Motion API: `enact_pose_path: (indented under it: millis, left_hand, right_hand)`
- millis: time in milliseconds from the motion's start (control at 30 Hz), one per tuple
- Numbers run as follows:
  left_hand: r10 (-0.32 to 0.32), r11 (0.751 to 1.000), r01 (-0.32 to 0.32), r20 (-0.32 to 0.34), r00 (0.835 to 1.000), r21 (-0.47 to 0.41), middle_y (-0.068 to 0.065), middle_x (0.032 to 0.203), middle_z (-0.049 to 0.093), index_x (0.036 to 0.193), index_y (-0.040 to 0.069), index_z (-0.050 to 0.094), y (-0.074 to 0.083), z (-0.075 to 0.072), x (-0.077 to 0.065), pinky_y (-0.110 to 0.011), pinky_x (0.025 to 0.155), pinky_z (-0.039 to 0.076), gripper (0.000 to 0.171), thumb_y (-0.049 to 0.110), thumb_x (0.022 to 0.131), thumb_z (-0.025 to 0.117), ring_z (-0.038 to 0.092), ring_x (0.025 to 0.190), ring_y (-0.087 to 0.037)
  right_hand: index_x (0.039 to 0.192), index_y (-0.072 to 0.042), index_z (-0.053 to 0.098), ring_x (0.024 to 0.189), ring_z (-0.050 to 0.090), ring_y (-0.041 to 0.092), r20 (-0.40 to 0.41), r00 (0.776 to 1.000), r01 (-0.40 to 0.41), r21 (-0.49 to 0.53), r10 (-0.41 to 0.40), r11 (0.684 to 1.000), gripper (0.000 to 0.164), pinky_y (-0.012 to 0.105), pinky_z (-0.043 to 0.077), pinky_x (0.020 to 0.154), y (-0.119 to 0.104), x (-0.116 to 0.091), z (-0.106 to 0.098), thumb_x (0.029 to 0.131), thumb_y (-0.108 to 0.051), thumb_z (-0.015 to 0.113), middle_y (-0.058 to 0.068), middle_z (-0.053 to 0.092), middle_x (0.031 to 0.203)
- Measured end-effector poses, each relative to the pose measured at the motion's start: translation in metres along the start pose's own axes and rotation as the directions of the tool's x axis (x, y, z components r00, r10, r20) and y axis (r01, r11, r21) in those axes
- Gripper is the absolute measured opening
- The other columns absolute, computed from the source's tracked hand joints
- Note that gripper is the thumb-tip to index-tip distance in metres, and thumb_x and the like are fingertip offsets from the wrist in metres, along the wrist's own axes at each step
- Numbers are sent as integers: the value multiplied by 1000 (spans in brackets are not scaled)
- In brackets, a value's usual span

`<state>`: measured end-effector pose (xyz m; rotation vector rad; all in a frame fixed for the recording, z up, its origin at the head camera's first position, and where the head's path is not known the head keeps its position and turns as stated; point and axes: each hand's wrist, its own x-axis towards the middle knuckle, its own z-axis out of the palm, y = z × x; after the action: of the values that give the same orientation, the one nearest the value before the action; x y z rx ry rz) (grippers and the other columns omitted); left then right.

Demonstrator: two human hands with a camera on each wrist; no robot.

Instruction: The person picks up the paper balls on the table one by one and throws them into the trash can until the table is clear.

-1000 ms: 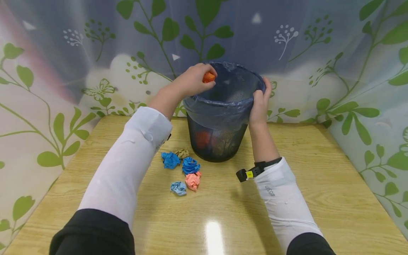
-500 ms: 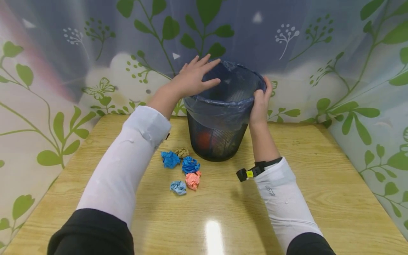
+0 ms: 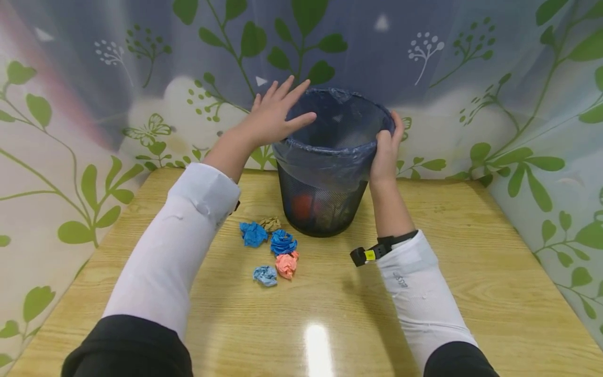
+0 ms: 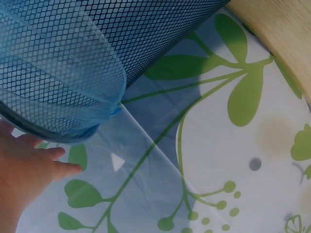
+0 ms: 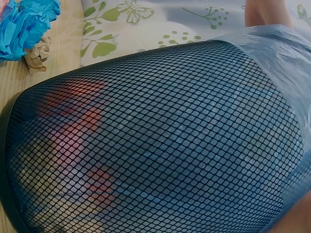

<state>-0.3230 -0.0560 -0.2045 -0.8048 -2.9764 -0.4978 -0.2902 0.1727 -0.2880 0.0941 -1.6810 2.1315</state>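
Note:
A black mesh wastebasket (image 3: 325,204) lined with a bluish plastic bag (image 3: 330,165) stands at the back of the table. My right hand (image 3: 387,152) grips its rim on the right, thumb outside and fingers over the edge. At the left of the rim, my left hand (image 3: 275,112) is spread with straight fingers and holds nothing; the left wrist view shows its fingers (image 4: 53,162) close to the rim. Through the mesh, red, pink and pale crumpled shapes (image 5: 73,141) show at the bottom of the basket.
Left of the basket lie crumpled paper balls: two dark blue (image 3: 253,234), one tan (image 3: 270,224), one pink (image 3: 286,265) and one light blue (image 3: 265,275). A leaf-patterned curtain (image 3: 198,104) hangs behind and at both sides of the wooden table (image 3: 377,324).
My left hand has let go of an orange paper ball over the basket, straightened its fingers and drawn back to the left. The right hand keeps its grip on the rim.

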Motion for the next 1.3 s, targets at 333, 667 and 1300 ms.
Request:
enact_pose_path:
  millis: [333,667,1300]
  left_hand:
    - [21,997,-19,-29,999,71,-1,162,-16,154,36,-9,-3,3,-24,-61,115,-7,79,64,95,35,-14,149,-33]
    - [15,1000,-14,-48,999,14,-3,162,-17,153,35,-14,-13,9,-54,-63,114,-8,85,62,94,41,-16,148,-32]
    - [-10,997,0,-127,992,-79,-7,163,-12,155,29,-13,-53,51,-97,-64,115,0,93,57,93,50,-7,150,-33]
  right_hand:
    - [151,-25,19,128,39,21,-9,1000,-22,-25,22,999,63,24,34,98,0,-2,-1,88,-20,30,3,27,153]
    - [151,-25,19,126,40,22,-14,1000,-27,-22,27,999,63,23,34,95,1,1,-1,89,-21,29,3,28,152]
    - [152,-25,18,124,40,22,-22,999,-33,-8,33,999,63,24,34,92,-1,-1,1,90,-21,30,2,28,152]
